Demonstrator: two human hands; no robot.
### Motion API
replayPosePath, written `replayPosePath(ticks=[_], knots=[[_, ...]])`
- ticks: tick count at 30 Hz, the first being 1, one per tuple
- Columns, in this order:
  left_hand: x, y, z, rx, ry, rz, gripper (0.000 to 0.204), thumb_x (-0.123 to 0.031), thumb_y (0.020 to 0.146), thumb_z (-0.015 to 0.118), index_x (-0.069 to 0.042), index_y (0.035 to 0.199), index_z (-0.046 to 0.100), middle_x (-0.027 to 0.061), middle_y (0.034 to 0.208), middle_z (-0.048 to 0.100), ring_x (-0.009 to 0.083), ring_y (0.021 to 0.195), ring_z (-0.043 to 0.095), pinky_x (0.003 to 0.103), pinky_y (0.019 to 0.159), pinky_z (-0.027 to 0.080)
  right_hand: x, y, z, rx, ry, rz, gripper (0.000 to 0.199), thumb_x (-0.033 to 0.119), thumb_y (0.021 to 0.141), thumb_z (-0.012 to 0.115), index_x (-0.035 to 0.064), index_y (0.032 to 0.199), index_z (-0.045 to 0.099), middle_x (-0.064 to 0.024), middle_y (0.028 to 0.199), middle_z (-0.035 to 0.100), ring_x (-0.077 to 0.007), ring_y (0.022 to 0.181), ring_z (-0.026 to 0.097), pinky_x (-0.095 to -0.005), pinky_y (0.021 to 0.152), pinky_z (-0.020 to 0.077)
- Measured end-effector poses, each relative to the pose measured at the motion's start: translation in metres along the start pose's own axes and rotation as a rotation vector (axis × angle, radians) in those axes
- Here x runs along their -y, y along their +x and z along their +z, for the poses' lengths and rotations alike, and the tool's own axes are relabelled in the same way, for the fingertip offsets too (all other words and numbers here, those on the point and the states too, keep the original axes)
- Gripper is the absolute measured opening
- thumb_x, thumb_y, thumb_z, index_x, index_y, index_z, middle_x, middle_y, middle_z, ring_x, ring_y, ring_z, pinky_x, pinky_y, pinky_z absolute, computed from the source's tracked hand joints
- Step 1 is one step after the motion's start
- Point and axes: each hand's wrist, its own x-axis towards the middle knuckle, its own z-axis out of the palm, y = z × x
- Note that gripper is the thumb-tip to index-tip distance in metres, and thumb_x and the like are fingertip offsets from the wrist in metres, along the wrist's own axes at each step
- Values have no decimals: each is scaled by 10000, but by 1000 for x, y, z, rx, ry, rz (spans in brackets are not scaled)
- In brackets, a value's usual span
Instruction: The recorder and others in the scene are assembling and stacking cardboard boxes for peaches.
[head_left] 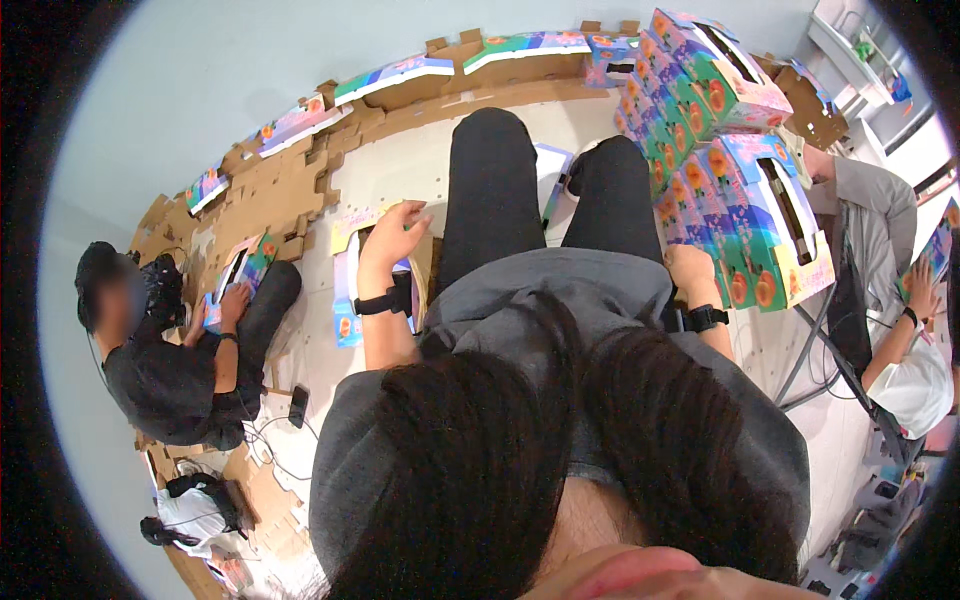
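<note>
My left hand (396, 238) is open, with its fingers stretched out. It hangs over a colourful printed carton (347, 300) standing beside my left leg. At my right side, my right hand (692, 268) is lowered next to a stack of printed carry cartons (735, 230) with blue, green and pink sides and a dark slot along the top. The right fingers point down and are mostly hidden, so whether they grip anything does not show. Each wrist wears a black band. Between my dark trouser legs, part of a white and lilac sheet or panel (551, 172) shows.
A taller pile of the same cartons (690, 85) rises at the far right. Flattened brown cardboard (270, 195) lines the wall. On the left a seated person (165, 365) handles a carton; a phone (298, 406) lies on the floor near cables. Other people sit at right.
</note>
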Motion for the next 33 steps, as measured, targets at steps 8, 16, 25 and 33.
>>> replayPosePath(ticks=[8,16,25,33], knots=[[-2,0,-1,-1,-44,-11,406,-254,865,647,-13,1190,613,202,1089,664,288,1028,647,357,899,494,1,3,4,-40,-12,-35,244,295,822,609,87,885,720,-168,925,698,-354,892,673,-452,790,541],[26,-2,-12,316,180,-388,542,-474,877,556,-15,1150,649,256,1124,647,344,1084,622,372,955,454,3,-3,-3,-68,18,-69,201,262,822,596,112,869,720,-163,916,697,-344,898,671,-454,782,538],[155,-45,14,142,152,-860,691,-562,880,475,14,1246,578,251,1328,528,343,1273,492,430,1046,378,-4,4,7,-84,-31,-41,180,188,822,578,109,916,709,-174,934,688,-352,908,661,-446,802,523],[234,-98,141,391,137,-604,524,-480,881,510,-82,1193,645,179,1145,655,328,997,627,423,896,467,-5,3,9,-119,-21,-74,171,205,814,601,109,898,716,-182,885,688,-358,852,672,-458,757,537]])
